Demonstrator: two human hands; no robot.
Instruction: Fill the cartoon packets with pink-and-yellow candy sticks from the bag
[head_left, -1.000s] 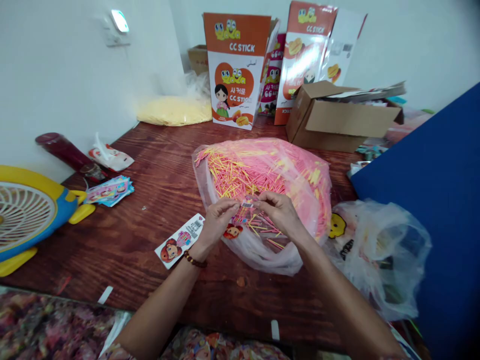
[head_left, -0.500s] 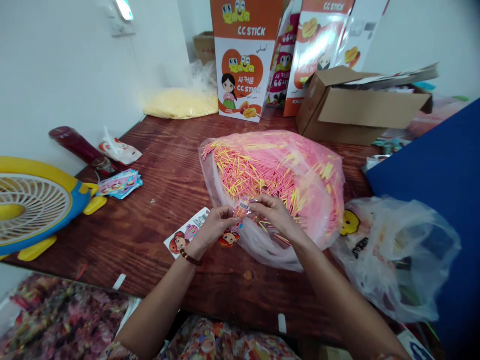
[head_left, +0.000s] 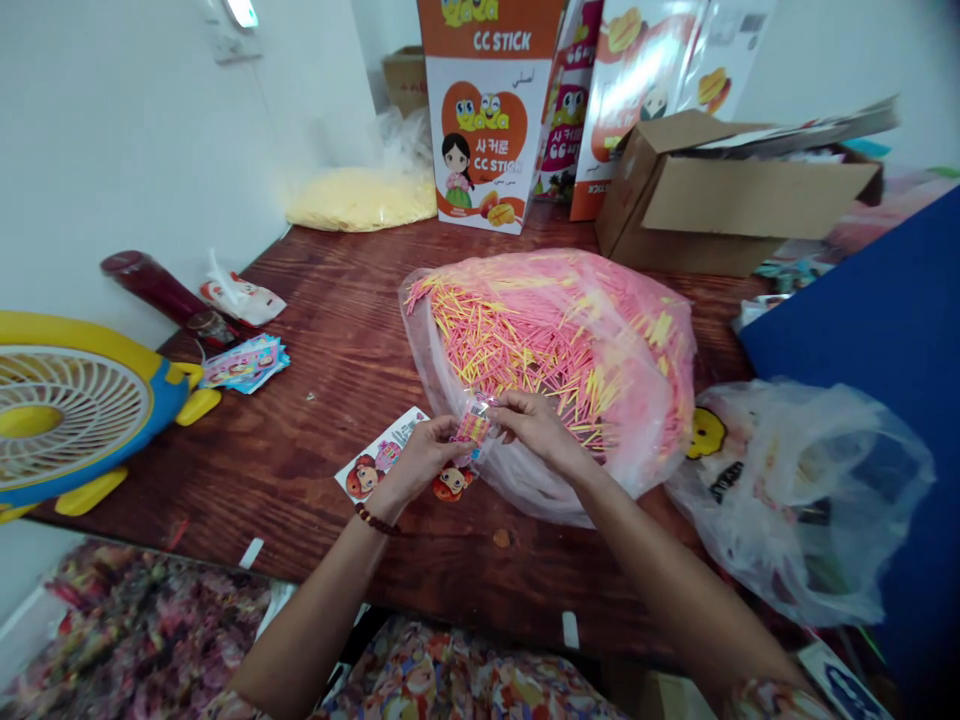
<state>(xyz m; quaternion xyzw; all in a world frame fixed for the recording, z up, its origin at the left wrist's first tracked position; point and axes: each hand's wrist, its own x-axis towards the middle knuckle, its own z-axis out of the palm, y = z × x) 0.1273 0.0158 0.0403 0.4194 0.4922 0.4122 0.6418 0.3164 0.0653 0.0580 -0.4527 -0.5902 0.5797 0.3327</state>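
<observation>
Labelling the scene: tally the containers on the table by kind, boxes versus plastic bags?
Printed CC STICK boxes: 2, second
Plain cardboard boxes: 2, second
Plastic bags: 3, pink sticks, yellow, crumpled clear
Total: 7

A: What's the person wearing?
B: Bare forearms, a brown beaded bracelet [head_left: 375, 519] on the left wrist, and multicoloured floral-print clothing [head_left: 465, 685] (mostly reds and pinks, busy pattern) at the bottom edge.
</observation>
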